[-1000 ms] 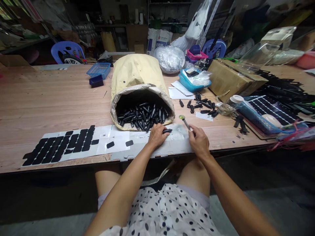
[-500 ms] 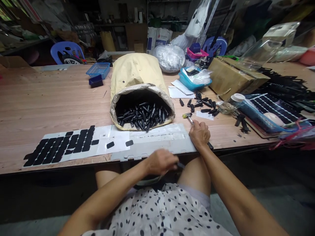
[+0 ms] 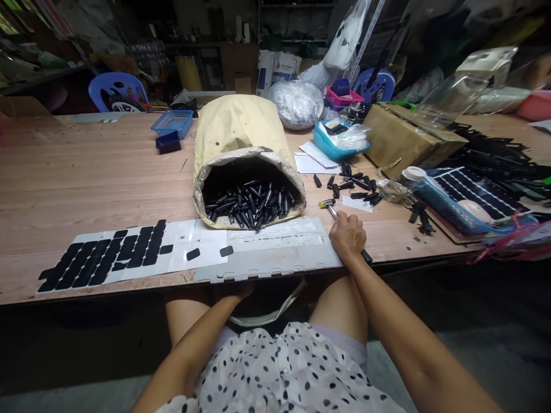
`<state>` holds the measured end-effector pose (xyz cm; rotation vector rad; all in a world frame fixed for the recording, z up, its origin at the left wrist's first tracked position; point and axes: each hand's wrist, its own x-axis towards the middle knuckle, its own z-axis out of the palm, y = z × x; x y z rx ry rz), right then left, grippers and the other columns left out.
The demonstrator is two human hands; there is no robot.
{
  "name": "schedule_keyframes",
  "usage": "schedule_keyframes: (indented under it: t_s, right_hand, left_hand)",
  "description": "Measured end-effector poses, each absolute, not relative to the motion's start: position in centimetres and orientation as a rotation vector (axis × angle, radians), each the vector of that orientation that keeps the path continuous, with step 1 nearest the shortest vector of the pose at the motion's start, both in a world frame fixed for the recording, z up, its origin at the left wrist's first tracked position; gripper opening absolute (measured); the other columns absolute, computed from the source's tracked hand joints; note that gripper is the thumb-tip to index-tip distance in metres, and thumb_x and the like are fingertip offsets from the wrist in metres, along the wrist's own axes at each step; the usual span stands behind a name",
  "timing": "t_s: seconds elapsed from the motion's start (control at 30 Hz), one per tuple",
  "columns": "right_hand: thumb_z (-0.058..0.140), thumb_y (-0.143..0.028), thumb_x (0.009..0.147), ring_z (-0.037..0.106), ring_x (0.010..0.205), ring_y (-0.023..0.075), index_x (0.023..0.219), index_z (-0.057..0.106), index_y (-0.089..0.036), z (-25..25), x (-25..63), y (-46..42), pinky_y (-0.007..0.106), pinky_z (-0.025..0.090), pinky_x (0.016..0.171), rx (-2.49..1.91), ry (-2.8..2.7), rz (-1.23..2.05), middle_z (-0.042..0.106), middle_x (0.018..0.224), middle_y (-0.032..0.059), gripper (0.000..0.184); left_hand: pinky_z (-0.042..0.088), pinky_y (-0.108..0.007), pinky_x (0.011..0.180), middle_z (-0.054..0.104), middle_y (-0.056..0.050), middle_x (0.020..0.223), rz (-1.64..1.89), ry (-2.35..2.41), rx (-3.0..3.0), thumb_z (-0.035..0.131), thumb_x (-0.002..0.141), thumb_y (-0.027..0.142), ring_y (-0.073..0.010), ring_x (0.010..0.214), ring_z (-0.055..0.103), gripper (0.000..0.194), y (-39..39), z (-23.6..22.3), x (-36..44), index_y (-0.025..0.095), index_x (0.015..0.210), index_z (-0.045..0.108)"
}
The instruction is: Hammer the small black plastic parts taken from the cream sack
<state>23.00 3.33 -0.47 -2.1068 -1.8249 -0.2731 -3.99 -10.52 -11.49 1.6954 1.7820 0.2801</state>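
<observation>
On the wooden counter point(image 3: 99, 178), the right hand point(image 3: 348, 234) wraps its fingers round a small yellow-headed metal hammer point(image 3: 332, 211). At ten o'clock from it, a cream woven sack point(image 3: 241, 123) lies mouth-forward, presumably easing reach to black tapered pieces point(image 3: 252, 203). The left hand's point(image 3: 243, 291) fingers are hidden; I cannot tell their state.

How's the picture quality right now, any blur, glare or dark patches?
Head view: the right hand and hammer look fairly clear; the plastic-wrapped bundle shows glints; the left hand, mostly hidden, sits in shadow under the table; the picture's edges look smeared.
</observation>
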Motion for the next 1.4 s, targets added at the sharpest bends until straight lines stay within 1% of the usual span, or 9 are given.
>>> schedule_keyframes:
  t_s: [0.17, 0.3, 0.4, 0.5, 0.63, 0.77, 0.97, 1.23, 1.4]
  right_hand:
    - [0.045, -0.023, 0.095, 0.049, 0.088, 0.0255, 0.121, 0.066, -0.018, -0.6, 23.2, 3.4, 0.032, 0.030, 0.065, -2.103, -1.838, -0.239, 0.057, 0.099, 0.0145, 0.034]
    - [0.045, -0.023, 0.095, 0.050, 0.089, 0.0254, 0.122, 0.065, -0.019, -0.8, 23.3, 3.4, 0.031, 0.031, 0.066, -2.114, -1.834, -0.242, 0.056, 0.100, 0.0140, 0.034]
    - [0.044, -0.023, 0.095, 0.050, 0.089, 0.0258, 0.121, 0.065, -0.019, -0.8, 23.2, 3.4, 0.031, 0.031, 0.065, -2.110, -1.831, -0.244, 0.056, 0.100, 0.0141, 0.034]
    - [0.044, -0.023, 0.095, 0.050, 0.089, 0.0260, 0.122, 0.065, -0.018, -0.6, 23.1, 3.4, 0.031, 0.031, 0.065, -2.109, -1.828, -0.232, 0.056, 0.100, 0.0145, 0.034]
    - [0.042, -0.022, 0.095, 0.050, 0.089, 0.0269, 0.120, 0.066, -0.018, -0.5, 22.9, 3.4, 0.032, 0.031, 0.064, -2.094, -1.830, -0.249, 0.057, 0.099, 0.0152, 0.035]
    - [0.043, -0.022, 0.094, 0.050, 0.090, 0.0272, 0.120, 0.066, -0.017, -0.6, 22.9, 3.4, 0.032, 0.032, 0.065, -2.094, -1.833, -0.263, 0.058, 0.099, 0.0152, 0.035]
    - [0.044, -0.022, 0.094, 0.051, 0.092, 0.0270, 0.120, 0.066, -0.017, -0.4, 22.9, 3.4, 0.031, 0.033, 0.066, -2.107, -1.857, -0.245, 0.057, 0.100, 0.0151, 0.034]
    - [0.047, -0.024, 0.093, 0.050, 0.093, 0.0264, 0.119, 0.065, -0.018, -0.8, 22.9, 3.6, 0.031, 0.032, 0.066, -2.128, -1.845, -0.283, 0.056, 0.100, 0.0139, 0.032]
    - [0.048, -0.024, 0.093, 0.049, 0.093, 0.0262, 0.120, 0.066, -0.019, -0.9, 23.0, 3.5, 0.031, 0.033, 0.067, -2.121, -1.840, -0.273, 0.056, 0.100, 0.0136, 0.032]
  left_hand:
    - [0.052, -0.042, 0.092, 0.075, -0.007, 0.098, -0.026, 1.637, 1.678, 0.058, 0.084, 0.026, -0.0283, 0.099, 0.068, 0.022, -12.8, -8.3, -2.8, 0.023, 0.101, 0.072]
    - [0.052, -0.029, 0.074, 0.073, 0.000, 0.082, -0.251, 0.898, 1.723, 0.069, 0.081, 0.042, -0.0188, 0.079, 0.067, 0.020, -12.4, -1.0, -2.4, 0.024, 0.089, 0.074]
    - [0.049, -0.024, 0.070, 0.069, 0.002, 0.079, -0.124, 0.652, 1.677, 0.062, 0.090, 0.048, -0.0143, 0.074, 0.063, 0.029, -8.2, 5.2, -2.2, 0.021, 0.092, 0.072]
    - [0.048, -0.026, 0.075, 0.068, -0.001, 0.086, 0.262, 1.165, 1.971, 0.058, 0.094, 0.044, -0.0161, 0.080, 0.061, 0.028, -2.0, 8.4, -1.7, 0.018, 0.092, 0.070]
    - [0.049, -0.033, 0.087, 0.065, -0.010, 0.109, 0.566, 1.972, 2.051, 0.060, 0.094, 0.035, -0.0254, 0.105, 0.061, 0.020, 4.4, 7.8, -0.7, 0.018, 0.101, 0.067]
    - [0.050, -0.036, 0.093, 0.063, -0.013, 0.116, 0.453, 2.124, 2.030, 0.068, 0.089, 0.030, -0.0314, 0.118, 0.057, 0.023, 6.4, 5.8, -0.5, 0.018, 0.108, 0.066]
    - [0.051, -0.033, 0.092, 0.062, -0.009, 0.110, 0.400, 2.080, 2.011, 0.064, 0.091, 0.029, -0.0253, 0.106, 0.064, 0.017, 6.2, 5.7, -2.3, 0.020, 0.104, 0.072]
    - [0.051, -0.030, 0.086, 0.057, -0.003, 0.094, 0.891, 1.705, 1.998, 0.063, 0.092, 0.027, -0.0174, 0.090, 0.059, 0.017, 0.8, 3.3, 0.6, 0.021, 0.103, 0.074]
    - [0.045, -0.035, 0.093, 0.058, -0.005, 0.104, 0.741, 1.823, 1.918, 0.064, 0.091, 0.021, -0.0216, 0.104, 0.054, 0.013, -1.4, 0.7, 3.2, 0.023, 0.101, 0.073]
